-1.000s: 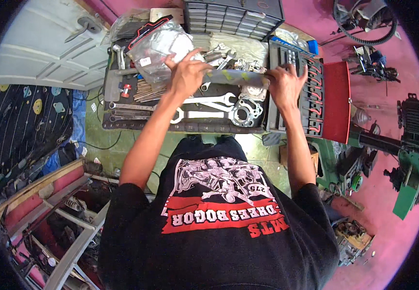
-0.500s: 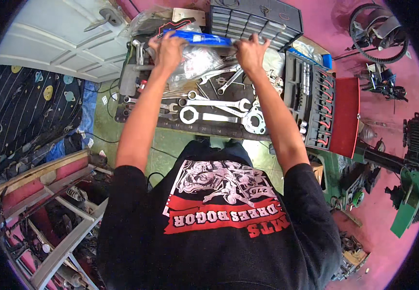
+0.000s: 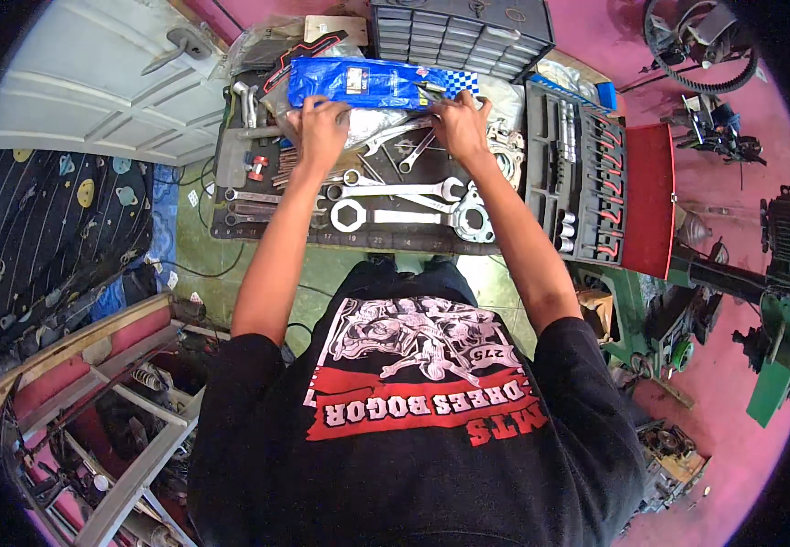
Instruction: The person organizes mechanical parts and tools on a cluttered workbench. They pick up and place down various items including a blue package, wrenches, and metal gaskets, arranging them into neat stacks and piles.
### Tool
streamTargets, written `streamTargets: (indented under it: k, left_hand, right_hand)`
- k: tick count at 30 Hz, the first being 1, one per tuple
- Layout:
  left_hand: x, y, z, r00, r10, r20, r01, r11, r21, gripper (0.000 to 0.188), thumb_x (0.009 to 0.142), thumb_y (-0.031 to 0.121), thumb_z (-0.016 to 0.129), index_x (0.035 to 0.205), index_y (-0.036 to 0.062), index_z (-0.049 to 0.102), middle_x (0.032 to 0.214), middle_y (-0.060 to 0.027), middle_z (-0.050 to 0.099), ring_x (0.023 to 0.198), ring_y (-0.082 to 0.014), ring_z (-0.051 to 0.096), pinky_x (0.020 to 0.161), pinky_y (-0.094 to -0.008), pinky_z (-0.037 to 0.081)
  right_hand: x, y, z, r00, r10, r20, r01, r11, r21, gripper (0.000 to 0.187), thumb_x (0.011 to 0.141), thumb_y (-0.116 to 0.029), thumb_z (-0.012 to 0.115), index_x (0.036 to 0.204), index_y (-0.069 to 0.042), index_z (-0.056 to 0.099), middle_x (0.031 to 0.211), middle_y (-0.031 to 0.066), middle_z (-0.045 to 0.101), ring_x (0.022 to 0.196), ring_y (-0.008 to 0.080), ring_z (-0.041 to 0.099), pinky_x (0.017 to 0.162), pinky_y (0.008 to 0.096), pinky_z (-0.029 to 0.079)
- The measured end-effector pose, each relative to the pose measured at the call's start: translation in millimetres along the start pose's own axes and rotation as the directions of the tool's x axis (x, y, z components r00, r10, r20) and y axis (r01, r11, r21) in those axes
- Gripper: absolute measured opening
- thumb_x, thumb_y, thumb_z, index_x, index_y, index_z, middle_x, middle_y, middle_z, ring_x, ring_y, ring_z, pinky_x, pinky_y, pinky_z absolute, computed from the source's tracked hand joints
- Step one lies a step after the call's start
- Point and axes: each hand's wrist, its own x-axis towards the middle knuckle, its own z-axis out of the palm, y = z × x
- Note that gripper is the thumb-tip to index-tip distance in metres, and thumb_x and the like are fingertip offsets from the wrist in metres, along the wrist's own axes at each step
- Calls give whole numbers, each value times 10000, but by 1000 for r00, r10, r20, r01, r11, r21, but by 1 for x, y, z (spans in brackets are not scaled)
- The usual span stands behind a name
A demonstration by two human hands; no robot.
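A long flat blue plastic packet (image 3: 367, 84) with a checkered right end lies across the far part of the workbench, its broad face showing. My left hand (image 3: 320, 129) grips its near edge toward the left. Near the packet's right end, my right hand (image 3: 463, 128) pinches the same edge; its fingertips are partly hidden. Beneath the packet a clear plastic bag (image 3: 372, 126) is largely covered. Closer to me lie a large combination wrench (image 3: 399, 191), a thick ring wrench (image 3: 349, 217) and a round metal part with holes (image 3: 474, 221).
Behind the packet stands a grey small-parts drawer cabinet (image 3: 459, 38). To the right is an opened tool case with a red lid (image 3: 647, 201), holding sockets and red-marked tools. A white door (image 3: 94, 82) borders the bench's left; a metal frame (image 3: 130, 474) stands lower left.
The blue packet has turned from a narrow, edge-on strip to show its wide face. Both hands have come slightly nearer to me, and the view has shifted a little.
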Motion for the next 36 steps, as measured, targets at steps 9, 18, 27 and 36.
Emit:
streamTargets:
  k: [9, 18, 27, 36]
  left_hand:
    - [-43, 47, 17, 997, 79, 4, -73, 930, -361, 171, 786, 25, 732, 954, 28, 767, 982, -135, 735, 1001, -334, 627, 901, -432, 510]
    - [-56, 126, 67, 947, 300, 117, -174, 781, -601, 166, 797, 31, 739, 960, 49, 760, 982, -106, 726, 995, -318, 620, 896, -406, 512]
    - [-41, 181, 113, 916, 348, 202, -177, 799, -574, 320, 750, 56, 769, 1070, 59, 754, 1130, -111, 694, 1129, -320, 594, 973, -406, 525]
    - [-34, 200, 121, 917, 342, 206, -174, 807, -565, 441, 715, -13, 744, 1153, 45, 724, 1377, -156, 594, 1367, -352, 486, 1144, -423, 430]
  right_hand:
    - [-63, 16, -18, 994, 79, -77, -72, 993, 93, 180, 867, -247, 738, 1036, -213, 790, 1014, 2, 763, 1129, 285, 602, 1028, 677, 341]
    - [-132, 41, -35, 966, 255, -43, -250, 964, 94, 209, 844, -225, 758, 1046, -171, 766, 1041, 9, 745, 1154, 292, 571, 1025, 584, 320]
    - [-139, 71, -55, 971, 211, 113, -215, 976, 21, 430, 774, -239, 809, 1194, -186, 732, 1134, 3, 729, 1213, 273, 554, 1049, 630, 319]
    - [-137, 98, -56, 973, 125, 194, -127, 992, -1, 711, 710, -262, 863, 1367, -174, 608, 1356, 18, 623, 1286, 277, 509, 1045, 673, 319]
